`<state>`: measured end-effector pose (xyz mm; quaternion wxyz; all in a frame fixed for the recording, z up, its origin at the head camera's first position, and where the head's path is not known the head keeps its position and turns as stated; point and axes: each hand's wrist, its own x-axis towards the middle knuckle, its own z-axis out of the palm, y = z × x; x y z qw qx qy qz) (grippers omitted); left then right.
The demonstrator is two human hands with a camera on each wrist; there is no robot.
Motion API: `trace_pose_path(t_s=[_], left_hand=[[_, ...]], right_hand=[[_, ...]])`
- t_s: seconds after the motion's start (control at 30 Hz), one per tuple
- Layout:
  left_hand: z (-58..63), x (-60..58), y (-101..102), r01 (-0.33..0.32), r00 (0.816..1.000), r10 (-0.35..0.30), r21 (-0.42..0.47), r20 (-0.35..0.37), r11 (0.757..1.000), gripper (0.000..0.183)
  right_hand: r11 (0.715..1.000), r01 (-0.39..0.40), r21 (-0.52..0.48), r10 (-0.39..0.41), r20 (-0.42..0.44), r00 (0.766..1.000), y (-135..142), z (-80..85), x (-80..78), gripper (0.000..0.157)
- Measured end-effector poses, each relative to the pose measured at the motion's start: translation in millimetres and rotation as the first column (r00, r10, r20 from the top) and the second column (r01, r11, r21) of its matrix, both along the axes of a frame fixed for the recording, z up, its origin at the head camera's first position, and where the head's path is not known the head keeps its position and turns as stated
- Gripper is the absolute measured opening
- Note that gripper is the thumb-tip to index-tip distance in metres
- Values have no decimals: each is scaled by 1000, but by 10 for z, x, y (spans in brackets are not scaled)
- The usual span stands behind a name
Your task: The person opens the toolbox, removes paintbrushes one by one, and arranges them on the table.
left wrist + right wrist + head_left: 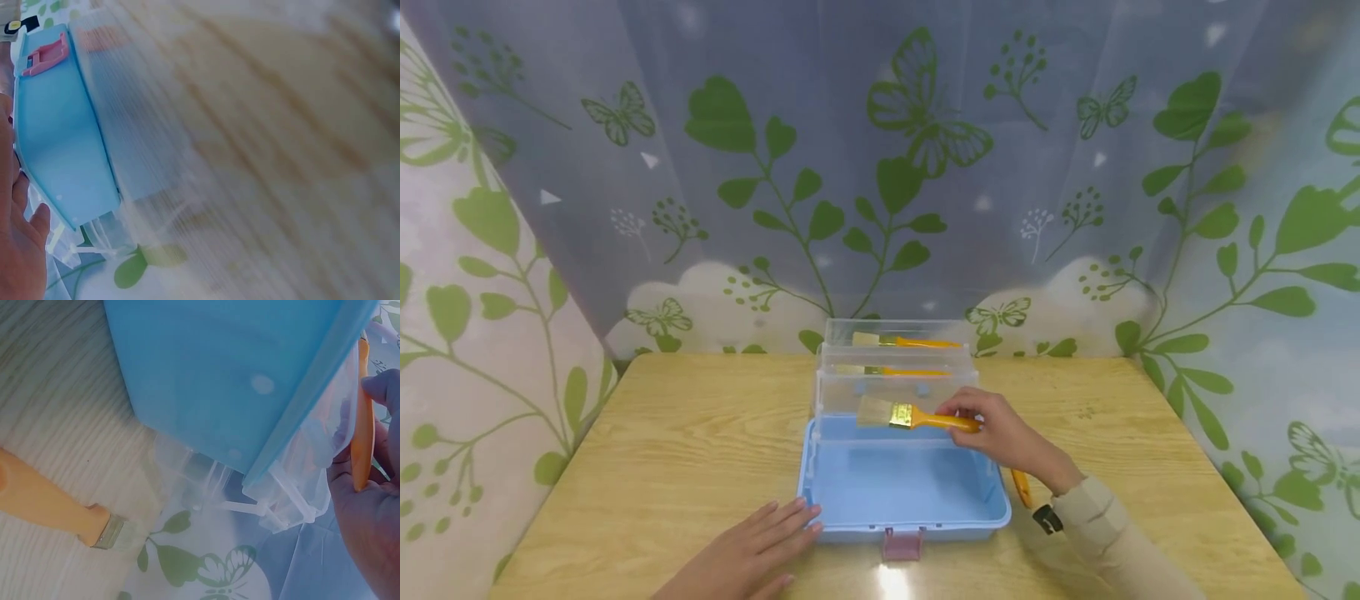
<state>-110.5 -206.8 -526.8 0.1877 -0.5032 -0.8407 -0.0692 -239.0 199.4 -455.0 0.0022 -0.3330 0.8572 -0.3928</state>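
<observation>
My right hand (992,425) pinches the orange handle of a flat paintbrush (917,415), its pale bristles pointing left above the blue toolbox (898,527). In the right wrist view, thumb and fingers close round that handle. My left hand (760,546) has its fingers stretched out, the tips at the toolbox's front left corner. The box stands open, with clear plastic trays (895,360) raised at its back. One paintbrush (925,342) lies in the upper tray and another (910,372) in the tray below it. The blue bottom compartment shows bare.
Another orange-handled brush (47,500) lies on the wooden table (700,433), right of the box and partly hidden by my right arm in the head view. A pink latch (902,546) hangs at the box's front. Leaf-patterned cloth (820,167) surrounds the table's back and sides.
</observation>
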Motion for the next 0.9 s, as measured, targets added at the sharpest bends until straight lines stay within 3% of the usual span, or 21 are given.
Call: trace_pose_path(t_s=[0.57, 0.9], left_hand=[[44, -1, -1, 7, 1000, -7, 5, -2, 1000, 72], [11, -2, 3, 2, 1000, -2, 3, -1, 1000, 71]], right_hand=[[998, 63, -26, -63, -16, 998, 164, -30, 107, 27], [995, 87, -55, -89, -46, 995, 269, -105, 169, 27]])
